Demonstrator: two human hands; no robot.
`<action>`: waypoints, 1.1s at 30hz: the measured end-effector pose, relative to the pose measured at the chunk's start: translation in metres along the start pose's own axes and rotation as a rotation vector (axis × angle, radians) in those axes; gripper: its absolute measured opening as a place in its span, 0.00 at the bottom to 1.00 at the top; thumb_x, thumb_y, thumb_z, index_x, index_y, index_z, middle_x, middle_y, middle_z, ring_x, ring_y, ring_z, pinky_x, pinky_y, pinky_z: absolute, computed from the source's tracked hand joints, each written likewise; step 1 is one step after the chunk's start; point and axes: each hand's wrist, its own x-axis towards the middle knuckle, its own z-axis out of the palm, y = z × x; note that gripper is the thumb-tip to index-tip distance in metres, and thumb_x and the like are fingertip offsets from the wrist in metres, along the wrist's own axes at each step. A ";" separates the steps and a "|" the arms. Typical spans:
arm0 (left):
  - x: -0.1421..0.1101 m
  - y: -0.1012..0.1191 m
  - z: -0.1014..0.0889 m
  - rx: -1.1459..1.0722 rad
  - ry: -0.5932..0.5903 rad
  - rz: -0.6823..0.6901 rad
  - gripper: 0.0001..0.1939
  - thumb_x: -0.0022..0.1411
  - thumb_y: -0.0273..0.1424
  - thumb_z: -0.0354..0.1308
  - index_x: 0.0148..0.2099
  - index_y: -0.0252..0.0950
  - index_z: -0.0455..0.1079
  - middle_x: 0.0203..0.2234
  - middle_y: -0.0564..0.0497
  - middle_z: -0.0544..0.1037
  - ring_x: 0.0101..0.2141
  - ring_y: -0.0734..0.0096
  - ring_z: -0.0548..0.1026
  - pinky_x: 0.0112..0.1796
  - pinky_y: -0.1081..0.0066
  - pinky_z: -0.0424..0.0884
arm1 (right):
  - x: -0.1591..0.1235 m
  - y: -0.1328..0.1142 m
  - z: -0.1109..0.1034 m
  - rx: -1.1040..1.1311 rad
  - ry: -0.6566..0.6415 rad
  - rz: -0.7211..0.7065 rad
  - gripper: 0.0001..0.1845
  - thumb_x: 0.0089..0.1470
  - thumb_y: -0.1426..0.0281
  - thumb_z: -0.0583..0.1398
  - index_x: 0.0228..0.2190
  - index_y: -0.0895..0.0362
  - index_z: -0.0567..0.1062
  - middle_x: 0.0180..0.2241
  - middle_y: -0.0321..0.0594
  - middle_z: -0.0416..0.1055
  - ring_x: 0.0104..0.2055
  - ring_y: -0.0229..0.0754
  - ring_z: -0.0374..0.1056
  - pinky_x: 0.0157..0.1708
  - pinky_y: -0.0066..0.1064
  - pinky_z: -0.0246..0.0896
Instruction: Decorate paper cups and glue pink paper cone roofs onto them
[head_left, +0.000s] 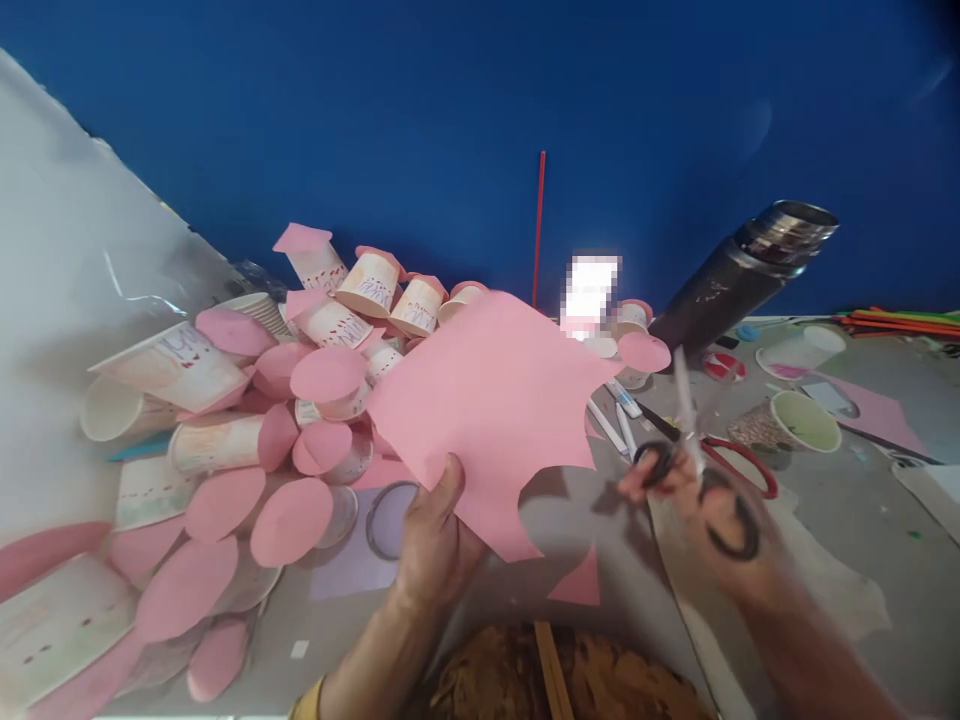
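My left hand (442,535) grips a sheet of pink paper (487,400) by its lower edge, thumb on top. Round bites have been cut out of the sheet's right and lower edges. On the right, my right hand (701,500), smeared by motion, holds black-handled scissors (684,395) with the blades pointing up, apart from the paper. A small pink scrap (577,580) lies on the table between my hands. Left of the sheet, paper cups (217,445) with pink paper discs (292,520) on their ends are heaped together.
A dark thermos (727,290) leans at the back right, near a bright, pixelated screen (591,290). Loose cups (802,425), pens (611,425) and a red-handled tool (750,470) lie to the right. A blue wall (450,130) bounds the table's back.
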 end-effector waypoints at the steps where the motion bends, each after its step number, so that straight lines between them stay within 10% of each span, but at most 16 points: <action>1: 0.003 -0.003 0.001 -0.008 -0.004 -0.037 0.29 0.59 0.35 0.69 0.60 0.32 0.72 0.51 0.39 0.82 0.55 0.50 0.77 0.59 0.57 0.72 | -0.014 0.009 -0.002 -0.057 -0.113 0.053 0.32 0.50 0.38 0.62 0.37 0.53 0.80 0.35 0.48 0.78 0.33 0.49 0.70 0.33 0.39 0.66; 7: 0.015 -0.020 -0.003 0.023 0.050 -0.141 0.26 0.63 0.37 0.66 0.61 0.34 0.72 0.53 0.40 0.81 0.57 0.51 0.76 0.60 0.57 0.71 | -0.063 0.033 -0.005 -0.181 -0.204 0.303 0.30 0.47 0.41 0.64 0.36 0.55 0.81 0.31 0.45 0.76 0.31 0.47 0.68 0.25 0.32 0.59; 13: 0.013 -0.027 0.007 -0.005 0.067 -0.093 0.24 0.66 0.37 0.62 0.62 0.37 0.71 0.54 0.41 0.80 0.58 0.53 0.75 0.59 0.59 0.72 | -0.050 0.027 0.025 -0.191 -0.401 0.415 0.27 0.43 0.45 0.65 0.31 0.57 0.82 0.26 0.42 0.76 0.28 0.43 0.66 0.26 0.30 0.59; 33: 0.015 -0.036 0.004 0.056 0.074 -0.113 0.25 0.66 0.43 0.61 0.60 0.34 0.73 0.51 0.39 0.82 0.54 0.52 0.79 0.53 0.62 0.76 | -0.039 0.046 0.053 -0.007 -0.447 0.441 0.35 0.48 0.36 0.61 0.29 0.58 0.79 0.24 0.42 0.75 0.30 0.44 0.68 0.29 0.30 0.59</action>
